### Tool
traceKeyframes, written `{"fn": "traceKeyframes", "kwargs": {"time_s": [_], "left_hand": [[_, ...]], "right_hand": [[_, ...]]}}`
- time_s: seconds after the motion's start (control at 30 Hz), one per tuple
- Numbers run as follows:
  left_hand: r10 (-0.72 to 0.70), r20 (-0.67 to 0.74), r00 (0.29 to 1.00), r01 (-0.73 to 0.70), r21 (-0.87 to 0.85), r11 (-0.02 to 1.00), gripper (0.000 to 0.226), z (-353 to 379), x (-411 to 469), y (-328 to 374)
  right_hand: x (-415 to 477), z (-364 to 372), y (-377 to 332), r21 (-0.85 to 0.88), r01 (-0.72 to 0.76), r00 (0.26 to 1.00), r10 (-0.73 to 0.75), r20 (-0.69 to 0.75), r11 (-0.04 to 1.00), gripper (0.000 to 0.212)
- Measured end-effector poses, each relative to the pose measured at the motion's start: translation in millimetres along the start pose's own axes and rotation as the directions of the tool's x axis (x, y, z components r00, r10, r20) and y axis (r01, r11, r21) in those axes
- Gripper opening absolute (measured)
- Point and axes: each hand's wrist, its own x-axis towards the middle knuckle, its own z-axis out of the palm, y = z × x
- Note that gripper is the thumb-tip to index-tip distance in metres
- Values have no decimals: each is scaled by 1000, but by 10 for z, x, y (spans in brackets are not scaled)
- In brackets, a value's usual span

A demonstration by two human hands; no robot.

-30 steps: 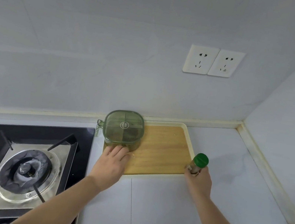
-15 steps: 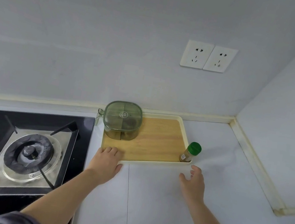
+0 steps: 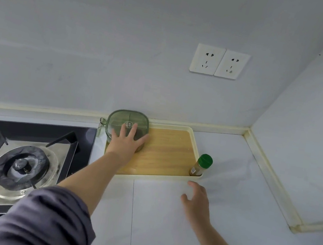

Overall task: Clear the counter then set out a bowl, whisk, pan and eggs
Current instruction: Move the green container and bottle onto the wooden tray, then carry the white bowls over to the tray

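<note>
A cream-rimmed tray with a wooden floor (image 3: 162, 180) lies on the white counter against the back wall. A square green seasoning box (image 3: 122, 118) stands in the tray's back left corner. My left hand (image 3: 126, 144) reaches over it with fingers spread, lying on its lid and front. A small spice jar with a green cap (image 3: 201, 165) stands in the tray's front right corner. My right hand (image 3: 196, 201) hovers above the counter just in front of the tray, fingers relaxed and holding nothing. No bowl, whisk, pan or eggs are in view.
A black gas hob with a burner (image 3: 20, 169) fills the left side, right beside the tray. Two wall sockets (image 3: 220, 62) sit above the tray. The side wall meets the counter at the right, with a cream sealing strip (image 3: 270, 179) along the joint.
My right hand let go of the spice jar, which now stands in the tray's corner, and drew back. My left hand moved from the tray's front edge up onto the green box.
</note>
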Motion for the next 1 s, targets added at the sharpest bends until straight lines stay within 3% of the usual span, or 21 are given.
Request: {"fn": "traceKeyframes", "kwargs": {"time_s": [0.27, 0.37, 0.43, 0.5, 0.57, 0.63, 0.83, 1.0], "left_hand": [[-63, -8, 998, 63, 15, 998, 88, 32, 8, 68], [-85, -99, 991, 77, -74, 994, 78, 52, -219, 164], [-82, -172, 982, 43, -221, 974, 73, 60, -473, 254], [-126, -200, 972, 23, -452, 892, 65, 98, -830, 264], [-209, -178, 962, 36, -674, 738, 55, 180, -1240, 208], [-301, -139, 943, 75, -794, 603, 46, 263, -1693, 111], [-485, -37, 874, 143, -933, 330, 35, 126, -2872, -139], [-639, -35, 768, 146, -962, 229, 30, 167, -3975, -566]], "right_hand": [[19, 20, -96, -19, 74, 996, -73, 40, 997, 47], [-45, 1, -125, 27, 89, 994, -90, 60, 996, 48], [-103, 7, -152, 70, 104, 992, -109, 61, 992, 47], [-210, 31, -246, 123, 111, 991, -120, 67, 986, 45], [-358, 77, -386, 190, 112, 989, -129, 76, 975, 43], [-569, 160, -569, 238, 131, 983, -158, 97, 962, 41], [-1371, 438, -1167, 353, 200, 902, -313, 298, 914, 33], [-2317, 732, -1724, 480, 239, 788, -457, 412, 844, 28]]}}
